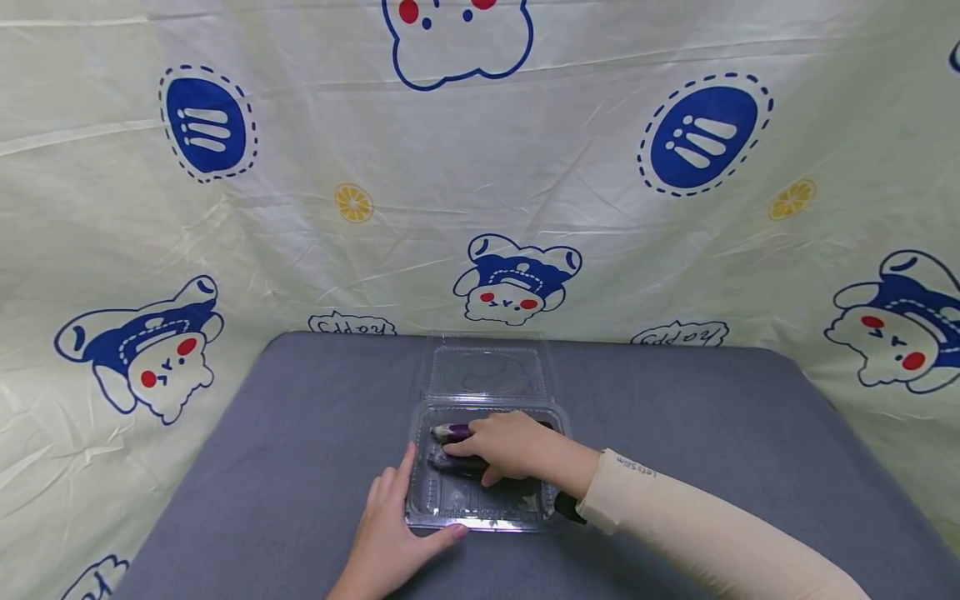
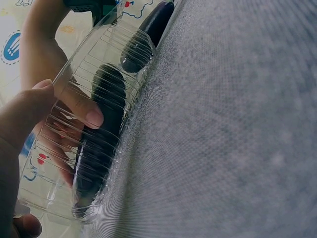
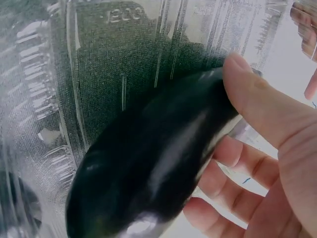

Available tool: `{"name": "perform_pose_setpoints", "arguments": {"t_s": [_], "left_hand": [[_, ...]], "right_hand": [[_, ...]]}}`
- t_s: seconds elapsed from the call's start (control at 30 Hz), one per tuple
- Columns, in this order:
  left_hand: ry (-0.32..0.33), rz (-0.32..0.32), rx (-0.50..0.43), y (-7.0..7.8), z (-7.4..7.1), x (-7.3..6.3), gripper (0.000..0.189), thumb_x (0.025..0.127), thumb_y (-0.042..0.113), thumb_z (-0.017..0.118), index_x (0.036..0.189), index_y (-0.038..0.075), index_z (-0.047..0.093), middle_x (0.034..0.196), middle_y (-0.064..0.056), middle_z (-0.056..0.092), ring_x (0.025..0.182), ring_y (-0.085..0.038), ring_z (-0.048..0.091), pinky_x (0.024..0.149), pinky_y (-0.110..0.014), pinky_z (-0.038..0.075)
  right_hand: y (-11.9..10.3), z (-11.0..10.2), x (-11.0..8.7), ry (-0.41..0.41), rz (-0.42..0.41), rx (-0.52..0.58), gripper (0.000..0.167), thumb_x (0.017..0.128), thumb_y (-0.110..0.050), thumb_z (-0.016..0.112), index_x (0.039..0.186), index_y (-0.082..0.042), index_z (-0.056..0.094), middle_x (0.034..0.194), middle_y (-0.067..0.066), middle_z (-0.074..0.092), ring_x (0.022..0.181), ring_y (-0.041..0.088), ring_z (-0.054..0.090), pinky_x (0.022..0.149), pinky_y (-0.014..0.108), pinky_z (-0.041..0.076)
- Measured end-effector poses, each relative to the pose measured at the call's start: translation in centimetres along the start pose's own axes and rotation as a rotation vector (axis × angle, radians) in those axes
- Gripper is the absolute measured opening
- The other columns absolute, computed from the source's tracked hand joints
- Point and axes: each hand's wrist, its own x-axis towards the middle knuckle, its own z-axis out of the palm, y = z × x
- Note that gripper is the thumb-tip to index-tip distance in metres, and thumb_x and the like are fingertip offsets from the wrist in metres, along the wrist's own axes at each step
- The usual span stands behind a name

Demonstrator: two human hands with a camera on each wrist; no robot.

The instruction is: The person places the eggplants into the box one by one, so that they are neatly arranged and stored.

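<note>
A clear plastic clamshell box [image 1: 487, 526] lies on the table with its lid folded back. Two dark purple eggplants are inside, the far one [image 1: 452, 432] showing its pale stem end. My right hand [image 1: 506, 446] reaches in from the right and grips the nearer eggplant [image 3: 153, 148], thumb on the near side and fingers curled round the other. With fingers and thumb spread, my left hand [image 1: 393, 521] rests against the box's front left corner. Through the plastic, the left wrist view shows another eggplant [image 2: 148, 37] farther right; its far end reaches past the box.
The lid [image 1: 487, 371] lies flat behind the box. Grey cloth covers the table [image 1: 300, 433]. A patterned curtain [image 1: 420, 150] hangs behind the table and down both sides. The right forearm's pale sleeve [image 1: 697, 525] crosses over the table's right front.
</note>
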Motion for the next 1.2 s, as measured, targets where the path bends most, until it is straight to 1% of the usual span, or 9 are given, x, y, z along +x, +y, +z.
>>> {"name": "perform_pose_setpoints", "arguments": {"t_s": [0.17, 0.4, 0.5, 0.6, 0.73, 0.8, 1.0, 1.07, 1.2], "left_hand": [[0.000, 0.000, 0.004, 0.0, 0.0, 0.0, 0.124, 0.061, 0.081, 0.073, 0.159, 0.026, 0.021, 0.112, 0.001, 0.051, 0.096, -0.009, 0.039, 0.078, -0.029, 0.041], [0.001, 0.000, 0.006, -0.1, 0.1, 0.1, 0.124, 0.062, 0.081, 0.072, 0.159, 0.026, 0.021, 0.112, 0.001, 0.051, 0.096, -0.010, 0.040, 0.078, -0.029, 0.042], [0.009, 0.012, -0.002, -0.2, 0.2, 0.1, 0.124, 0.061, 0.080, 0.074, 0.159, 0.026, 0.021, 0.112, 0.001, 0.051, 0.096, -0.009, 0.040, 0.079, -0.029, 0.042], [0.016, 0.025, -0.005, -0.2, 0.3, 0.1, 0.124, 0.061, 0.079, 0.075, 0.160, 0.025, 0.021, 0.113, 0.001, 0.051, 0.097, -0.009, 0.040, 0.079, -0.029, 0.042], [0.022, 0.036, -0.002, -0.2, 0.3, 0.1, 0.124, 0.062, 0.078, 0.075, 0.160, 0.024, 0.021, 0.115, 0.000, 0.052, 0.099, -0.010, 0.041, 0.081, -0.030, 0.043], [0.025, 0.038, -0.002, -0.3, 0.2, 0.1, 0.125, 0.061, 0.077, 0.076, 0.160, 0.023, 0.022, 0.115, 0.000, 0.052, 0.099, -0.010, 0.041, 0.082, -0.031, 0.043], [0.036, 0.033, -0.003, -0.4, 0.2, 0.1, 0.125, 0.061, 0.075, 0.079, 0.159, 0.023, 0.023, 0.113, 0.000, 0.052, 0.099, -0.010, 0.041, 0.082, -0.031, 0.043], [0.041, 0.035, -0.003, -0.4, 0.1, 0.0, 0.125, 0.060, 0.075, 0.079, 0.159, 0.023, 0.023, 0.113, 0.001, 0.052, 0.100, -0.010, 0.041, 0.083, -0.032, 0.043], [0.046, 0.044, -0.008, -0.4, 0.1, 0.0, 0.125, 0.060, 0.074, 0.079, 0.159, 0.022, 0.023, 0.112, 0.001, 0.052, 0.098, -0.009, 0.041, 0.081, -0.030, 0.043]], "right_hand": [[0.1, 0.1, -0.1, 0.005, 0.008, 0.002, 0.071, 0.080, -0.042, 0.079, 0.143, -0.048, 0.047, 0.131, -0.002, 0.064, 0.110, 0.018, 0.065, 0.091, 0.043, 0.054], [0.5, -0.2, -0.4, 0.005, 0.016, 0.036, 0.071, 0.083, -0.039, 0.078, 0.146, -0.043, 0.046, 0.133, 0.000, 0.064, 0.114, 0.020, 0.064, 0.094, 0.043, 0.053], [1.1, -0.6, -0.9, 0.022, 0.008, 0.076, 0.070, 0.085, -0.039, 0.076, 0.148, -0.042, 0.044, 0.125, -0.001, 0.066, 0.106, 0.017, 0.064, 0.093, 0.043, 0.053], [1.8, -1.1, -1.5, 0.054, -0.011, 0.125, 0.068, 0.088, -0.041, 0.073, 0.149, -0.041, 0.042, 0.129, -0.001, 0.065, 0.112, 0.018, 0.063, 0.097, 0.045, 0.052], [2.7, -1.9, -2.8, 0.106, -0.015, 0.198, 0.066, 0.091, -0.045, 0.069, 0.151, -0.037, 0.041, 0.143, 0.003, 0.058, 0.128, 0.024, 0.057, 0.104, 0.052, 0.046], [3.1, -2.2, -3.5, 0.138, -0.012, 0.229, 0.067, 0.091, -0.046, 0.067, 0.151, -0.037, 0.040, 0.144, 0.004, 0.057, 0.128, 0.026, 0.057, 0.104, 0.053, 0.046], [4.6, -1.9, -6.1, 0.234, -0.016, 0.286, 0.071, 0.092, -0.054, 0.063, 0.154, -0.039, 0.032, 0.135, 0.003, 0.060, 0.114, 0.020, 0.061, 0.095, 0.047, 0.052], [5.2, -1.4, -7.2, 0.247, -0.010, 0.314, 0.073, 0.091, -0.053, 0.063, 0.155, -0.040, 0.030, 0.129, 0.002, 0.062, 0.107, 0.018, 0.061, 0.089, 0.044, 0.052], [6.7, 0.1, -9.5, 0.275, 0.024, 0.349, 0.077, 0.091, -0.049, 0.066, 0.156, -0.040, 0.026, 0.123, 0.000, 0.061, 0.102, 0.016, 0.058, 0.084, 0.041, 0.051]]}}
